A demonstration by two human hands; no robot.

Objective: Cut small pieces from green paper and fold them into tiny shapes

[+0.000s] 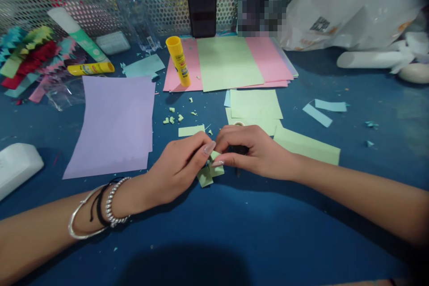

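Note:
Both hands meet near the middle of the blue table over a small folded piece of light green paper (217, 170). My left hand (182, 165) pinches its upper left side between thumb and fingers. My right hand (251, 149) grips the same paper from the right, its thumb and fingertips closed on the edge. Parts of the paper hang below the fingers; the rest is hidden by them. Partly under my right hand lies a pair of scissors (239, 124), of which only a handle loop and dark bits show. Just beyond my left hand is a green paper strip (191, 131).
A lilac sheet (114, 125) lies left. Behind stand a yellow glue stick (178, 60) and a pink and green paper stack (231, 62). Green paper pieces (308, 145) and blue strips (330, 106) lie right. Paper flowers (36, 56) and a plastic bag (348, 9) are at the back.

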